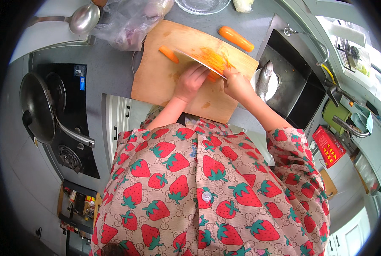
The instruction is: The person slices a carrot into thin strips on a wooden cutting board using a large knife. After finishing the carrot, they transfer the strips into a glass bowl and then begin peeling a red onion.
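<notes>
On a wooden cutting board (158, 80), my right hand (237, 84) grips a kitchen knife (198, 60), whose blade slants up and to the left. My left hand (190, 81) presses down beside the blade, its fingertips at carrot slices (212, 77) that it partly covers. Beyond the blade lies a heap of shredded carrot (214, 57). A cut carrot piece (168, 54) rests near the board's upper left. Behind the board, on the grey counter, is a whole peeled carrot (236, 38).
To the right, a fish (264, 78) lies on a white plate (274, 86) in the dark sink (288, 75). Plastic bags (126, 27) touch the board's far left corner. A glass bowl (203, 7) stands behind. Leftward, a lidded pan (38, 108) sits on the gas stove (81, 160).
</notes>
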Demonstrator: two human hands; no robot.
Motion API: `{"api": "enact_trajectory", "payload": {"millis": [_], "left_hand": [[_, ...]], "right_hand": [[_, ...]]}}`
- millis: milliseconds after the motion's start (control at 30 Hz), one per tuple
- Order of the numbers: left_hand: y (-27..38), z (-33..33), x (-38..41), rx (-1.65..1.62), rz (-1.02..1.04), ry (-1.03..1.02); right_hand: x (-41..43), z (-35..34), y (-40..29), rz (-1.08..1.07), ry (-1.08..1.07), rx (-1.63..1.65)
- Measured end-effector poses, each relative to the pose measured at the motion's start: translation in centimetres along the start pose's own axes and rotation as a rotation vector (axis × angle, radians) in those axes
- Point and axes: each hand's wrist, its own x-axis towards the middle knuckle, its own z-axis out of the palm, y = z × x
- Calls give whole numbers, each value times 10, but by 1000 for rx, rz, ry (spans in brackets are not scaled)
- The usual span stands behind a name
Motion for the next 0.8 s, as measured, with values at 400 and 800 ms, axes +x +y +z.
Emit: {"api": "enact_trajectory", "payload": {"millis": [400, 800], "left_hand": [[0, 0, -4, -3, -2, 0], [0, 0, -6, 2, -5, 1]], "right_hand": [[-1, 1, 2, -90, 82, 14], [-3, 7, 0, -122, 142, 13]]}}
